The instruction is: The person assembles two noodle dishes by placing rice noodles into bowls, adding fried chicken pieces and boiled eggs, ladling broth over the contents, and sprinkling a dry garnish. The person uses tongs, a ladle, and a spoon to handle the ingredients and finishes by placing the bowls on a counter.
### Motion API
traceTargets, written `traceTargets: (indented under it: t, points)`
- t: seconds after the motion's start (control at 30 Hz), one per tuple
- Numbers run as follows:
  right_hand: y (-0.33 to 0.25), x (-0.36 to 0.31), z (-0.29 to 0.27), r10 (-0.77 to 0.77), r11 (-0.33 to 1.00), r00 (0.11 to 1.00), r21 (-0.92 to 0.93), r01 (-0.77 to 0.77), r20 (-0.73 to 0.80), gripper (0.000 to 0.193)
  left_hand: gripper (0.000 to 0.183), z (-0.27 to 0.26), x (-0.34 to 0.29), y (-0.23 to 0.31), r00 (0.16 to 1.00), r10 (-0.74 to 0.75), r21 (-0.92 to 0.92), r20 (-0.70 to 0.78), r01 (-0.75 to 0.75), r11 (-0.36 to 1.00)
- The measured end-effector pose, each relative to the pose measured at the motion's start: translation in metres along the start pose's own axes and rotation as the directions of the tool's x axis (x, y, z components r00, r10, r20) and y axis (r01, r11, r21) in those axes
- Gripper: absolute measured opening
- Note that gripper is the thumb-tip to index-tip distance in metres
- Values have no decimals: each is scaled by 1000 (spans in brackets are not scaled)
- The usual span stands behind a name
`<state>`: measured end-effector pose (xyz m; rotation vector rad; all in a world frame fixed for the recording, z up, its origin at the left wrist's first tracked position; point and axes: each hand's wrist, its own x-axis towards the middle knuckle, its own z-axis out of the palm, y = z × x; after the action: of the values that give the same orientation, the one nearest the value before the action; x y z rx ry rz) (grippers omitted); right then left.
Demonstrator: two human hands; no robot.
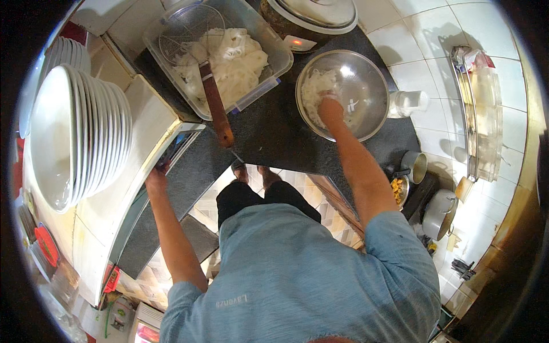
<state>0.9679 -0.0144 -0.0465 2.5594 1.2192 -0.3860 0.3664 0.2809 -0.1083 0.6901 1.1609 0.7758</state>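
Note:
My right hand (331, 108) reaches into a wide metal bowl (374, 94), its fingers bunched against white noodles (318, 91) on the bowl's left side. The fingertips are partly lost among the strands. My left hand (157, 178) is at the left, in shadow by the edge of the white tiled ledge, and its fingers are mostly hidden there. Beyond the hands, a clear plastic tub (278, 68) holds a heap of similar noodles (234, 63). Across the tub lies a wire skimmer (213, 103) with a wooden handle that sticks out over the dark counter.
A lidded cooker (314, 14) with a lit orange light stands behind the bowl. At left, stacked white plates (54, 137) rest on the ledge (91, 240). A whitish container (407, 104) sits right of the bowl; pots (440, 214) and a wall rack (473, 114) lie further right.

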Motion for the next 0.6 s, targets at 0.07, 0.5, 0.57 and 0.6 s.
traceTargets:
  t: [0.07,0.5,0.57,0.6]
  points:
    - [14,-9,-18,60,986,994,162,-44,-92,41,33,-1,-38,-3,988,142,311,-54,-118,943]
    - [91,-125,-306,220,804,846,581,124,-486,40,64,159,-232,-13,889,-318,76,330,311,947]
    - [101,-138,-335,205,791,800,577,204,-563,40,74,216,-240,-6,899,-267,214,347,201,956]
    - [106,-145,-350,181,808,774,540,235,-607,40,79,245,-239,0,899,-240,295,366,132,946]
